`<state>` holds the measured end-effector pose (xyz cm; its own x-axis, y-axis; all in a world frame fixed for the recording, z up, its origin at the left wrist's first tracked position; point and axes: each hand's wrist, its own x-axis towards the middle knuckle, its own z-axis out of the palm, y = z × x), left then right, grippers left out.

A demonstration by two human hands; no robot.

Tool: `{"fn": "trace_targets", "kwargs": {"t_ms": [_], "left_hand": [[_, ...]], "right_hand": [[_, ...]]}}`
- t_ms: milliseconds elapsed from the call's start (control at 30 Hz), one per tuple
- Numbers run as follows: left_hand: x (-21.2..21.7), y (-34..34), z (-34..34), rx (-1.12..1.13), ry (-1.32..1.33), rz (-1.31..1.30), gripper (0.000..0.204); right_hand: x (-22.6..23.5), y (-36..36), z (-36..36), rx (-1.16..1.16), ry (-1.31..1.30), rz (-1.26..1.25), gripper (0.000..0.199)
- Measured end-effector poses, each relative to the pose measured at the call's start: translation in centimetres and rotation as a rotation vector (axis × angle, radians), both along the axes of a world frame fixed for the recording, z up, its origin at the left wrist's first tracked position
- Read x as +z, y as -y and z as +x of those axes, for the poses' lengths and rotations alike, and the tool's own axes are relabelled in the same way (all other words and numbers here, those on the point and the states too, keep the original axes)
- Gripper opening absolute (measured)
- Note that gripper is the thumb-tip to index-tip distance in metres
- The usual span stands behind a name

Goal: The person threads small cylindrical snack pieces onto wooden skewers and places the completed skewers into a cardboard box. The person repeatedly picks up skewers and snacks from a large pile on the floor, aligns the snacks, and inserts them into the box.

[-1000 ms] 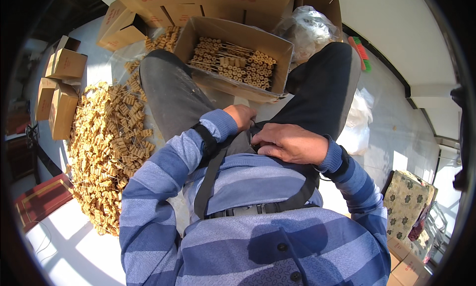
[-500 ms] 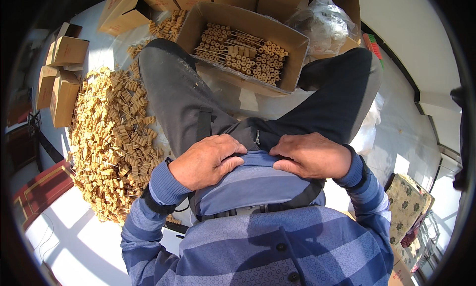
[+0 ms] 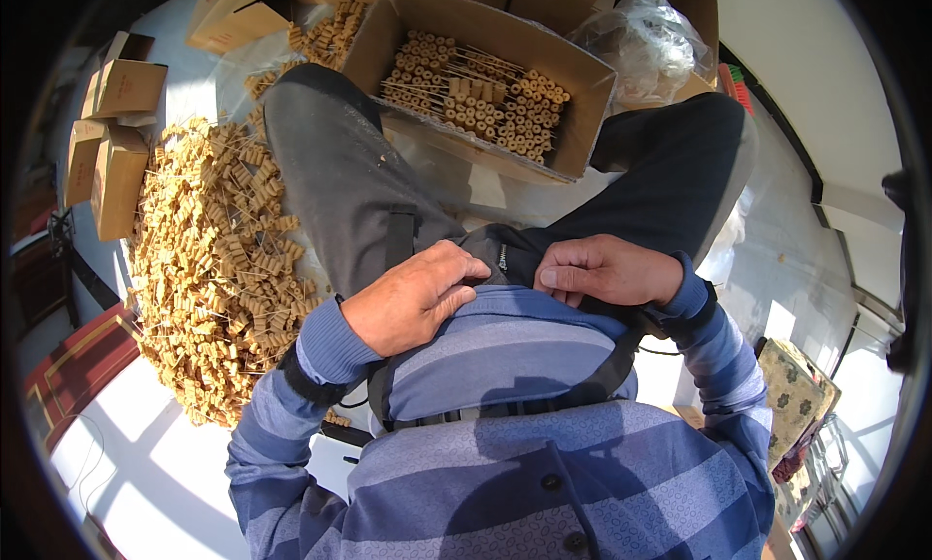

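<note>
Both of my hands are at my waist, above the seated lap. My left hand (image 3: 416, 300) is closed on the hem of my blue striped sweater (image 3: 505, 342), its thumb lying along the edge. Across the trouser zip (image 3: 502, 259), my right hand (image 3: 610, 271) is closed, with fingers curled and thumb pressed to them beside the hem. What its fingertips hold is hidden. Dark trousers (image 3: 641, 201) cover my spread legs. Beyond my knees stands an open cardboard box (image 3: 466, 141), holding bundled sticks threaded with ring-shaped tan pieces.
A big heap of tan pieces on sticks (image 3: 218, 279) covers the floor at left. More cardboard boxes (image 3: 126, 84) stand beyond it. Clear plastic wrap (image 3: 646, 46) fills a box at far right. A flower-patterned cushion (image 3: 801, 390) is at right.
My right hand has lifted slightly off the hem, and its fingers have curled in. My left hand has shifted a little up along the sweater edge. The view has tilted slightly.
</note>
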<state>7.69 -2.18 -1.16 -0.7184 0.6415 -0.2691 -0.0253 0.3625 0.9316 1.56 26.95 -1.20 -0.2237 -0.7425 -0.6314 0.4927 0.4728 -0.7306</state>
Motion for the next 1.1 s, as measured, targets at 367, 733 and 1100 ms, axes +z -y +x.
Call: {"fn": "trace_targets", "kwargs": {"t_ms": [367,733,1100], "left_hand": [[0.9,0.1,-0.7,-0.162,0.139,0.152,0.04],[2.3,-1.1,-1.4,-0.129,0.192,-0.023,0.047],[-3.6,-0.9,-3.0,0.38,1.091,0.223,0.034]], "right_hand": [[2.4,1.5,-0.3,0.3,-0.516,-0.145,0.024],[3.7,2.7,-0.8,-0.167,-0.697,-0.012,0.017],[-4.2,3.8,-0.4,0.137,-0.902,0.35,0.022]]}}
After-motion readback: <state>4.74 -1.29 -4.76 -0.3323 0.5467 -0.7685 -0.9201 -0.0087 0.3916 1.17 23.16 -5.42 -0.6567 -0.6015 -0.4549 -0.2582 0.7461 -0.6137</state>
